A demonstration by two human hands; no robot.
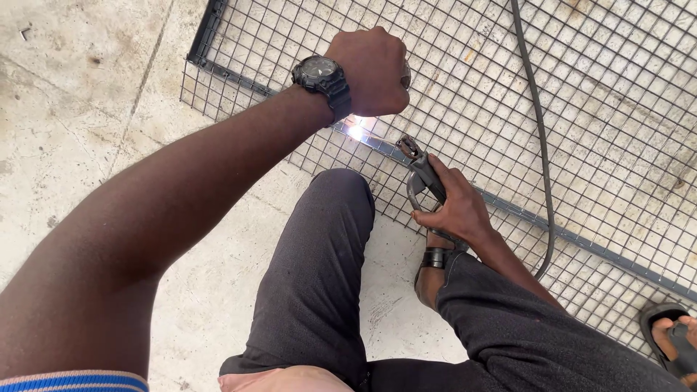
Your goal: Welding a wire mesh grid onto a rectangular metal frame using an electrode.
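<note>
My left hand [370, 69] is raised in a closed fist with a black wristwatch [323, 76] on the wrist. It hovers over a bright welding arc [357, 129]. A small grey edge shows at the fist's right side; what it is cannot be told. My right hand [459, 212] grips a dark welding electrode holder [420, 170], whose tip points up-left toward the arc. The arc sits on the grey metal frame bar [523, 214] of a wire mesh panel [617, 87] lying on the floor.
A dark cable [541, 145] runs over the mesh from the top edge down toward my right leg. My knees in dark trousers fill the lower middle. One sandalled foot [433, 261] sits by the frame, another [671, 335] on the mesh at the right. Concrete floor [87, 101] lies left.
</note>
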